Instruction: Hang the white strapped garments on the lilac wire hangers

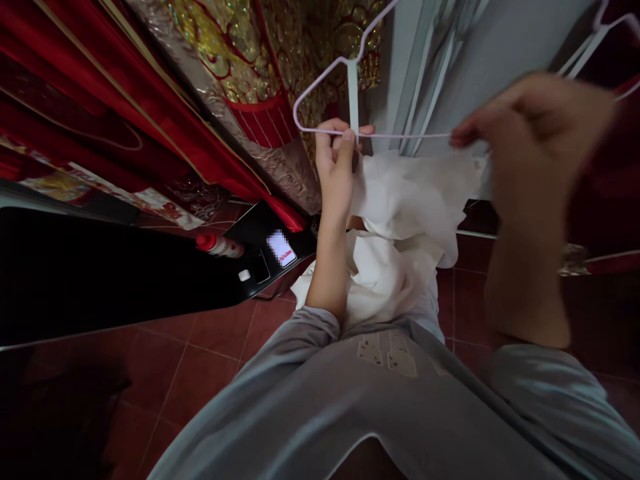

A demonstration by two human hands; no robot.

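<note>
My left hand (336, 163) is closed around the lower bar of a pale pink clothes hanger (320, 75), thumb in front, beside its white centre strip. My right hand (540, 120) is smeared by motion, its fingertips pinched together where the right end of the bar meets them. A white cloth garment (405, 193), thin and crumpled, hangs below the bar between my hands and bunches in front of my body. Its upper left edge lies against my left hand; whether those fingers also grip it cannot be made out.
Red and gold sequinned garments (265, 80) hang at left and ahead. A black table (125, 280) at left carries a lit phone (281, 248), a dark phone (260, 267), a small white case (244, 275) and a red-capped bottle (220, 245). Another hanger (595, 40) hangs far right.
</note>
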